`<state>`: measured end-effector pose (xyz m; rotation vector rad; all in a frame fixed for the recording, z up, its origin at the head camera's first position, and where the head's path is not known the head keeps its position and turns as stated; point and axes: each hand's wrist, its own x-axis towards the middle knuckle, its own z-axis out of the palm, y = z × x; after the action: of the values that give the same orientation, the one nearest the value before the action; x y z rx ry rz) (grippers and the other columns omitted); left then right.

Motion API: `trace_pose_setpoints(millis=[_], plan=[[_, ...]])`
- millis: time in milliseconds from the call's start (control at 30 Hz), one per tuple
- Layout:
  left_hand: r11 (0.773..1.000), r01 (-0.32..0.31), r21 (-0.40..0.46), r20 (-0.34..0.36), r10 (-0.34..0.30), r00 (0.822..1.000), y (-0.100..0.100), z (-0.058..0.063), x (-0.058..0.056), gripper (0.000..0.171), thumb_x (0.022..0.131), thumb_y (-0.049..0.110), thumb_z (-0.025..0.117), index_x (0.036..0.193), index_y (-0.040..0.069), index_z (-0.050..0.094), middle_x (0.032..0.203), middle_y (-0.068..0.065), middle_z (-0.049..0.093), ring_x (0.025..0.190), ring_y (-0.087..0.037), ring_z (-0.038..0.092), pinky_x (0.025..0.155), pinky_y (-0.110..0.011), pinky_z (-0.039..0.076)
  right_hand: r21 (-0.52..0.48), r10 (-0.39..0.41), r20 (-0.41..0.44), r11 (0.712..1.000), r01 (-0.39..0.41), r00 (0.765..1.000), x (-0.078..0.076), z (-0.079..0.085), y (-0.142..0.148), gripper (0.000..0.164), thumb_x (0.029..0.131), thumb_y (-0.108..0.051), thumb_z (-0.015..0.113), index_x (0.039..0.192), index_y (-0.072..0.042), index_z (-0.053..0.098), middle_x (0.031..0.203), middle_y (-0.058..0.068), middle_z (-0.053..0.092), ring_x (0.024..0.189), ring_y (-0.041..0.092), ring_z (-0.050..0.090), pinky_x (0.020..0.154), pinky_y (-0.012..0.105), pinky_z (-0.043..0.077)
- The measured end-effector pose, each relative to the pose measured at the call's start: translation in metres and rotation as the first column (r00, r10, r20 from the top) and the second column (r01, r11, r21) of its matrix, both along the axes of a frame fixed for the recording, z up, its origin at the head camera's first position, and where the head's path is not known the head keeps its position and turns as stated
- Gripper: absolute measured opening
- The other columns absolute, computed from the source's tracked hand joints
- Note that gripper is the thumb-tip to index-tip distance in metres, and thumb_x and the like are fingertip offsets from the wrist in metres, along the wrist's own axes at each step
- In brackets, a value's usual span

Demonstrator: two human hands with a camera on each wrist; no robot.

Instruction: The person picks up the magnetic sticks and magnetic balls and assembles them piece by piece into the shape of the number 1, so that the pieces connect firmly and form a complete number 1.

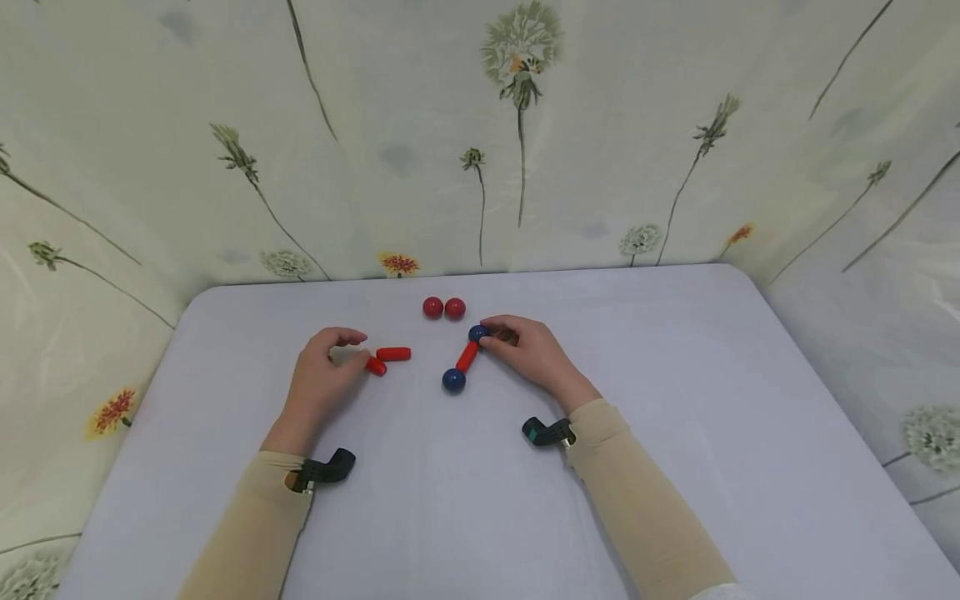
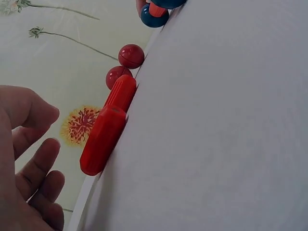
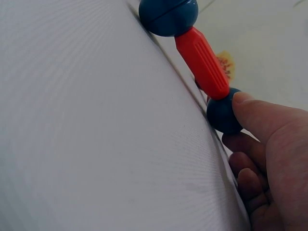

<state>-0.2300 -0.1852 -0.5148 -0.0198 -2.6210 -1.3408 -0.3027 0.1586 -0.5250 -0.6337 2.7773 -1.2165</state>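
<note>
My right hand (image 1: 536,350) pinches the far blue ball (image 1: 477,334) between thumb and fingers. A red rod (image 1: 467,357) joins it to a nearer blue ball (image 1: 453,381), and this joined piece lies slantwise on the table. In the right wrist view the thumb presses on the held ball (image 3: 224,111). My left hand (image 1: 321,375) is beside two loose red rods, its fingers loosely bent with nothing between them. One rod (image 2: 103,139) lies nearest the hand, partly covered by it in the head view; the other rod (image 1: 393,354) lies just beyond.
Two red balls (image 1: 432,307) sit side by side toward the table's back edge. The white table (image 1: 480,517) has rounded back corners. Behind it hangs a flower-printed cloth (image 1: 420,108). Both wrists carry a black camera mount (image 1: 330,468) over beige sleeves.
</note>
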Motion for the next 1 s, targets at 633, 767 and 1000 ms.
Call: trace_pose_setpoints(millis=[633, 767, 1000], plan=[[0.968, 0.236, -0.081, 0.128, -0.225, 0.966, -0.017, -0.006, -0.005, 0.050, 0.089, 0.028, 0.073, 0.135, 0.016, 0.057, 0.133, 0.000, 0.057, 0.130, -0.024, 0.046, 0.107, -0.048, 0.036, -0.004, 0.000, 0.005, 1.000, 0.000, 1.000, 0.001, 0.001, 0.000, 0.042, 0.091, -0.051, 0.066, 0.126, -0.027, 0.067, 0.104, -0.011, 0.067, 0.090, 0.009, 0.060, 0.081, 0.032, 0.051], [0.969, 0.226, -0.096, 0.148, -0.211, 0.966, -0.016, -0.006, -0.005, 0.052, 0.087, 0.031, 0.075, 0.134, 0.018, 0.057, 0.133, 0.000, 0.056, 0.129, -0.024, 0.047, 0.106, -0.048, 0.038, -0.004, 0.002, 0.006, 1.000, -0.002, 1.000, 0.001, 0.001, 0.000, 0.042, 0.091, -0.051, 0.066, 0.126, -0.027, 0.067, 0.104, -0.011, 0.067, 0.090, 0.009, 0.060, 0.081, 0.032, 0.051], [0.977, 0.199, -0.080, 0.174, -0.182, 0.968, -0.014, -0.006, -0.006, 0.045, 0.085, 0.032, 0.078, 0.124, 0.020, 0.057, 0.118, -0.001, 0.060, 0.121, -0.025, 0.052, 0.103, -0.048, 0.041, -0.012, 0.003, 0.013, 1.000, -0.003, 1.000, 0.001, 0.002, 0.000, 0.043, 0.091, -0.052, 0.066, 0.126, -0.028, 0.067, 0.106, -0.011, 0.067, 0.091, 0.009, 0.060, 0.082, 0.032, 0.051]])
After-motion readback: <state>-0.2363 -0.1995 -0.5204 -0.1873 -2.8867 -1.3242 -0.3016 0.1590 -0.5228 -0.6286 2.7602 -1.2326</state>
